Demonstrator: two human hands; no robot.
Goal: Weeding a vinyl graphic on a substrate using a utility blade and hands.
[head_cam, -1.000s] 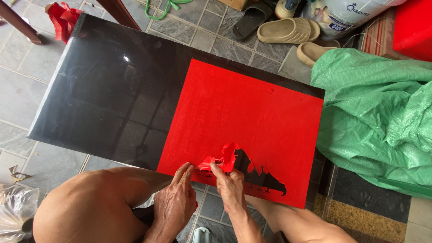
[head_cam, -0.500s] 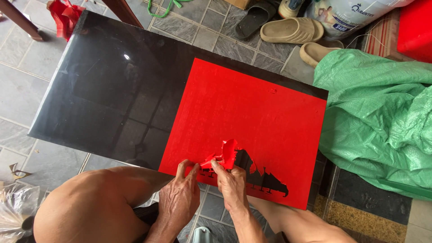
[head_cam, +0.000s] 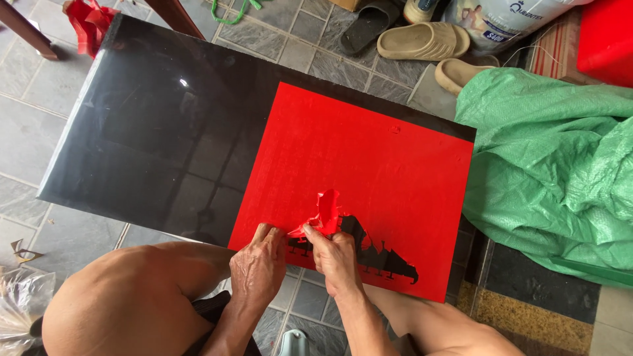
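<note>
A glossy black panel lies flat over a tiled floor, its right part covered by a red film sheet. Near the sheet's near edge the film is peeled away in jagged shapes, baring black patches. My right hand pinches a crumpled strip of peeled red film that curls upward. My left hand presses fingertips on the sheet's near left corner, right beside the strip. My knees show below both hands.
A green woven tarp bunches up at the right. Beige sandals, a dark sandal and a printed sack sit at the top. Red film scraps lie by a wooden leg at top left. A red box sits top right.
The peeled red strip has lifted a little higher and the bared black patch has grown slightly. Both hands stay at the sheet's near edge.
</note>
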